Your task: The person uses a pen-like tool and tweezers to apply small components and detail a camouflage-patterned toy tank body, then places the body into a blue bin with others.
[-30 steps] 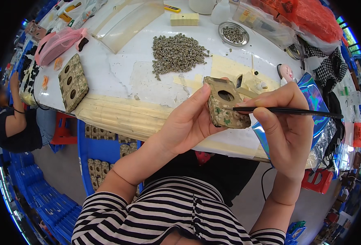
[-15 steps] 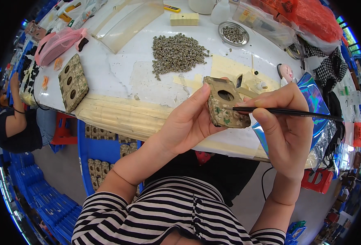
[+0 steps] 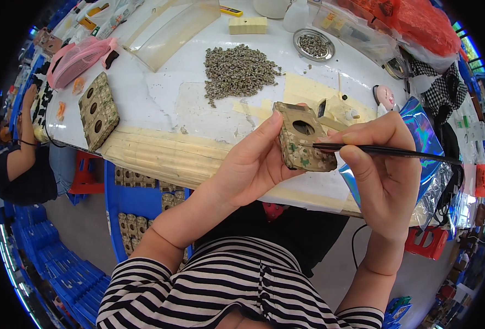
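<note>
A camouflage-patterned housing (image 3: pixel 302 145) with a round hole is tilted in my left hand (image 3: pixel 249 164), thumb along its left edge and fingers behind it. Pinched between thumb and fingers of my right hand (image 3: pixel 387 170) is a slim black tool (image 3: pixel 385 150), likely tweezers. Its tip meets the housing's face just below the round hole. Whether the tip grips any small part is too fine to see. Beyond my hands lies a heap of small metal parts (image 3: pixel 239 71). A longer camouflage housing (image 3: pixel 98 112) with several holes lies on the table at the left.
A round metal dish (image 3: pixel 314 45) holds more small parts. Far right are a red plastic bag (image 3: pixel 418 27) and a shiny iridescent sheet (image 3: pixel 420 140). A blue tray (image 3: pixel 143 198) of camouflage housings sits below the table edge. A co-worker (image 3: pixel 26 164) is at the far left.
My hands, the housing and the black tool look almost still. At the far left, the co-worker's arms have shifted.
</note>
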A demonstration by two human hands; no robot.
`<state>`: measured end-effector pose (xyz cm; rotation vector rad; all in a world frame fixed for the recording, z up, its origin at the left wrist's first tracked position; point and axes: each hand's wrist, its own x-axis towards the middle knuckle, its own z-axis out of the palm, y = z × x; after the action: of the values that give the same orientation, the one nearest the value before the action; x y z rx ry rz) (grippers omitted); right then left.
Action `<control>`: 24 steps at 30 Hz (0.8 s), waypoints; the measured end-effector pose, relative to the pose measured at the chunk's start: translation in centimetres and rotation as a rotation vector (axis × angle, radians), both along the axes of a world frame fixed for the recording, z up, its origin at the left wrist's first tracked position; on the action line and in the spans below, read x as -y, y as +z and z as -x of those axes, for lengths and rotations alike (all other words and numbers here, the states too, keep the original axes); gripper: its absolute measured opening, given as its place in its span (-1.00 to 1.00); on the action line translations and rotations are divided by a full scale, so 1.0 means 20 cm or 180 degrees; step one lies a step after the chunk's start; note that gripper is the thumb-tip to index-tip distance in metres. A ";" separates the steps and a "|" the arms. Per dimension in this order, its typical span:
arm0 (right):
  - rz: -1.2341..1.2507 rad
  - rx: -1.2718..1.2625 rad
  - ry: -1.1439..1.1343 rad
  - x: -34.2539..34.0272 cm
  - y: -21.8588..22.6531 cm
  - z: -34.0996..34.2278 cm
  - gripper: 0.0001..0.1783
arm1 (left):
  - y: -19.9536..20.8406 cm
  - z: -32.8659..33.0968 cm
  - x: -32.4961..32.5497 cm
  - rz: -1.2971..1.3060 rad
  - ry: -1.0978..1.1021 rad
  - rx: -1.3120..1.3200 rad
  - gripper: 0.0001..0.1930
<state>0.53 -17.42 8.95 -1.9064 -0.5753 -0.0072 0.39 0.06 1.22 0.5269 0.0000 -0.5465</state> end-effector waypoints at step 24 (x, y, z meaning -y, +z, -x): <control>0.0229 0.1455 -0.1548 0.13 -0.09 -0.02 -0.92 | -0.04 0.00 0.00 0.0205 -0.0099 -0.0134 -0.41</control>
<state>0.90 -20.04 7.09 -2.0829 -0.3975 -0.7589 0.47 0.00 0.51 0.4532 0.0143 -0.5860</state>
